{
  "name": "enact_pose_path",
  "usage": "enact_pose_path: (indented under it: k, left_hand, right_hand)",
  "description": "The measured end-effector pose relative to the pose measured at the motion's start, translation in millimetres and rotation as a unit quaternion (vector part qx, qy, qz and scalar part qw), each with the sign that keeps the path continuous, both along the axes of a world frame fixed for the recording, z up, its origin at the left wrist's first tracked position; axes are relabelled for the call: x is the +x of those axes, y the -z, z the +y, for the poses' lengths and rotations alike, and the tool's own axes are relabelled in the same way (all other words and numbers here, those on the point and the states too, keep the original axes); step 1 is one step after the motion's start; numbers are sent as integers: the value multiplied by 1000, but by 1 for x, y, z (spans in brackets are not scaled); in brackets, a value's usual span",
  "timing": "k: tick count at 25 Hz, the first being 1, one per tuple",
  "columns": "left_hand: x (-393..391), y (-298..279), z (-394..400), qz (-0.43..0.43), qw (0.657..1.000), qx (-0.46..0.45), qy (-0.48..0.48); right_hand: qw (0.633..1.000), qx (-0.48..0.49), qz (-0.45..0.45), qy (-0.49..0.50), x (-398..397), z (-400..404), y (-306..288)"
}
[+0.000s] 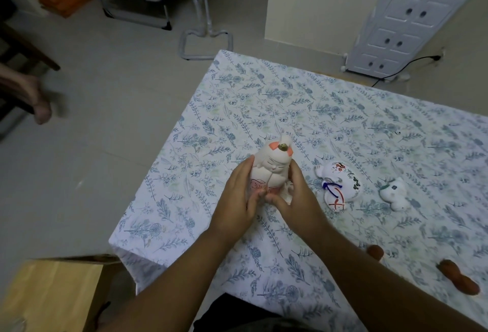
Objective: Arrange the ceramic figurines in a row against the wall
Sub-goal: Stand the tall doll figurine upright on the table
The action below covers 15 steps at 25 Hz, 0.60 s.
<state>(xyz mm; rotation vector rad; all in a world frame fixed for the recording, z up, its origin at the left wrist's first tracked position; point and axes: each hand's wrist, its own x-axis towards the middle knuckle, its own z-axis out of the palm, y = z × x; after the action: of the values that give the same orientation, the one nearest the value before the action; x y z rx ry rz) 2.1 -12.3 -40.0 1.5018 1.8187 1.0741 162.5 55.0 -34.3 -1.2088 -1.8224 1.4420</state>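
While both hands (239,199) clasp figurine (266,167), its base hidden.

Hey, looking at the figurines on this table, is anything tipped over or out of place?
Yes. The white cat figurine with red and blue markings lies on its side on the floral tablecloth, and the smaller white figurine with a green collar beside it also looks toppled. Only the pink-and-white doll figurine, held between both hands, stands upright.
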Motion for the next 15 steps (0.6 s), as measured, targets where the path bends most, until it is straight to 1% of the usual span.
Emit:
enact_pose_path:
  k: [1,2,3,4,6,8,10,12,15]
  left_hand:
    - [7,-3,-5,29,999,-3,-39]
    - [16,-8,-10,53,995,2,-81]
    - [26,-12,-16,68,991,18,-112]
    - [38,-15,-23,78,989,43,-117]
    - [69,-20,-32,94,990,79,-66]
    - [105,-22,-27,89,994,70,-7]
    - [137,-21,-7,72,997,28,19]
    - [164,-19,22,56,997,-48,18]
    - [186,-10,70,20,985,-167,-47]
  right_hand:
    - [1000,18,-19,-4,4,0,-3]
    - [997,49,-56,-5,10,0,-7]
    - [990,89,-111,-2,18,0,-8]
    - [978,127,-163,4,30,0,-9]
    - [960,184,-212,14,61,-2,-9]
    - [950,199,-239,32,100,-1,-9]
    - [935,197,-288,58,141,5,-4]
    - [919,177,-336,101,183,16,2]
    - [918,108,-336,180,226,42,12]
